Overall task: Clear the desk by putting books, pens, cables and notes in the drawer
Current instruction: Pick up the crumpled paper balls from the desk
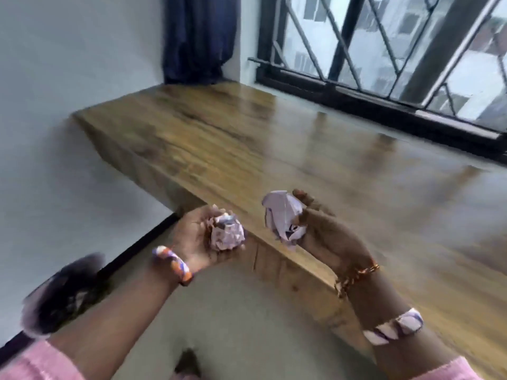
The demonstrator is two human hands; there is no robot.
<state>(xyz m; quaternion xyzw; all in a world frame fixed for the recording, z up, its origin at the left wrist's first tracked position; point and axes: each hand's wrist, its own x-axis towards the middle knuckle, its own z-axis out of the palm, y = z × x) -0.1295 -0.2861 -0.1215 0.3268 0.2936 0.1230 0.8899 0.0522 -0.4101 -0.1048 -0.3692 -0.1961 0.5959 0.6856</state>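
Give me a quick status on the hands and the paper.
Left hand holds crumpled paper ball. Right hand holds larger crumpled paper. Drawer not in view.

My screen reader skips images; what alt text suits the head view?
A person's left hand and right hand each hold a crumpled paper ball at the front edge of a wooden desk beneath a barred window.

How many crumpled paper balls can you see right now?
2. One crumpled paper ball sits in the left hand, by the desk's near edge. The other, looser ball is in the right hand's grip above the desk. Others may lie out of view.
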